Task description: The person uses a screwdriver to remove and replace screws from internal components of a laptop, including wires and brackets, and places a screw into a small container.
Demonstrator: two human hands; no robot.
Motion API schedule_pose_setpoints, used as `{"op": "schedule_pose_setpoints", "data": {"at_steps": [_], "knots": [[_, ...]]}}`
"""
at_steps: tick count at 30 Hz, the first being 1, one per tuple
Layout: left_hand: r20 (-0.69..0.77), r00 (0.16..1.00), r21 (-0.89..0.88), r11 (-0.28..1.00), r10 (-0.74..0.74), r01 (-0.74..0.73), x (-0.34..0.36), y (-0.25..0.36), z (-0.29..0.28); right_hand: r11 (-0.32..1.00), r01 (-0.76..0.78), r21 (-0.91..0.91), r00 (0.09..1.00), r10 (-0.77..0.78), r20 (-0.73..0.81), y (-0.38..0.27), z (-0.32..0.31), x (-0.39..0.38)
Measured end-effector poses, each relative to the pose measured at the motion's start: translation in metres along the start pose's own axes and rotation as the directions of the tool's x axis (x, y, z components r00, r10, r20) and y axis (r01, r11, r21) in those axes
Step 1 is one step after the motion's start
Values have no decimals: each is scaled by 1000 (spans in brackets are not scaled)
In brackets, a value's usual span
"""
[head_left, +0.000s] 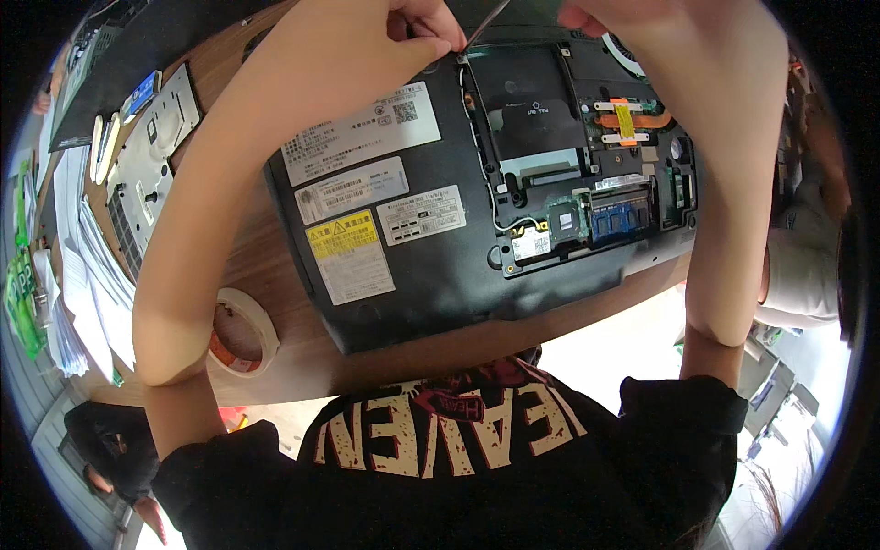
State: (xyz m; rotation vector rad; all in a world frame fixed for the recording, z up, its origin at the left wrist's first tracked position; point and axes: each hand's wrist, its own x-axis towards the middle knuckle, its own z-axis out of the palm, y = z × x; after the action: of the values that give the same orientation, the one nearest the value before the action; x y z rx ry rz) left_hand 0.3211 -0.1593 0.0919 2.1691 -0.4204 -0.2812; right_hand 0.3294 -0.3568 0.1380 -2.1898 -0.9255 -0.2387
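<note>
A black laptop (417, 312) lies bottom side up before me, its inner parts exposed. Labels cover its left half. At the far corner of its open drive bay (532, 115), my left hand (423, 23) presses thumb and fingers together; what is between them is hidden. A thin metal tool (486, 23) reaches down to that same corner, its upper end cut off by the frame. My right hand (623, 11) hovers over the far side, fingers curled and partly out of view. White cable (489, 188) runs along the bay to a small card. A copper heat pipe (632, 120) shows farther right.
A removed cover panel (151, 179) lies on the wooden table (307, 362), left of the laptop. A tape roll (266, 321) sits near my left forearm. Papers (84, 257) are stacked at far left. Other people show at lower left (105, 440) and right (797, 275).
</note>
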Motion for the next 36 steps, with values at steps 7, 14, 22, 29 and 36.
{"op": "schedule_pose_setpoints", "data": {"at_steps": [7,14,22,29,36], "knots": [[9,1000,-2,1000,17,-17,-1,2,2,999,-17,28,1000,17,-4,-1,1,2],[-34,999,164,986,31,-25,-1,20,5,998,-29,59,1000,30,-5,-2,5,4],[-126,991,93,995,42,-30,-3,1,8,994,-31,108,999,33,-13,0,11,7],[-60,976,91,975,211,-205,0,-7,7,988,-50,147,998,56,-36,1,11,8],[-70,983,112,980,172,-164,-1,3,6,984,-55,167,997,63,-46,4,13,10]]}}
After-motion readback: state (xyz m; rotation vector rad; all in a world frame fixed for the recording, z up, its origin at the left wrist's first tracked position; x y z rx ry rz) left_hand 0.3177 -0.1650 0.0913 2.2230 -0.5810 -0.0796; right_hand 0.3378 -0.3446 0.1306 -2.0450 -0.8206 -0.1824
